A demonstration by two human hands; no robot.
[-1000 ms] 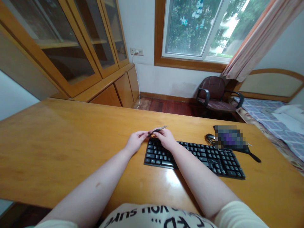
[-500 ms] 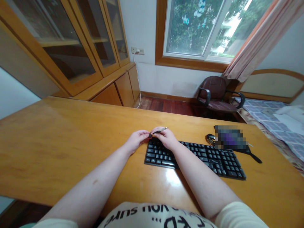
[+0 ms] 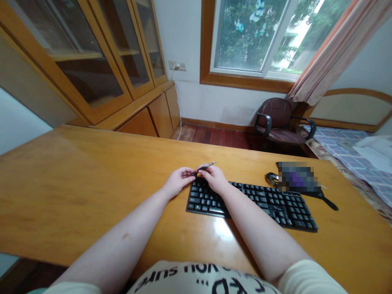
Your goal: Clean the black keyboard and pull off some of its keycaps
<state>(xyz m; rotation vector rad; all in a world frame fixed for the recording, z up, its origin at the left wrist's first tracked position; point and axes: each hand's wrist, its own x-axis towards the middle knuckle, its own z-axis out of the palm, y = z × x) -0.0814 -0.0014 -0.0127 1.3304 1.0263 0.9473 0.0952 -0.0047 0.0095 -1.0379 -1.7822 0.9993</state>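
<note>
A black keyboard (image 3: 260,202) lies on the wooden desk (image 3: 76,192) in front of me. My right hand (image 3: 214,179) hovers over the keyboard's far left corner, fingers pinched on a thin metal tool (image 3: 206,165) that points up and to the right. My left hand (image 3: 177,182) sits just left of the keyboard, its fingertips curled in and touching the tool's near, dark end. What the tool's tip bears on is hidden by the fingers.
A blurred-out item (image 3: 298,177) with a coiled black cable (image 3: 272,178) and a black handle (image 3: 329,203) lies behind the keyboard's right end. Beyond the desk stand a brown office chair (image 3: 277,120), glass-door cabinets (image 3: 101,61), a window and a bed.
Both hands stay at the keyboard's corner. The left hand's fingers have loosened and shifted slightly at the tool's end; the tool's angle changed a little.
</note>
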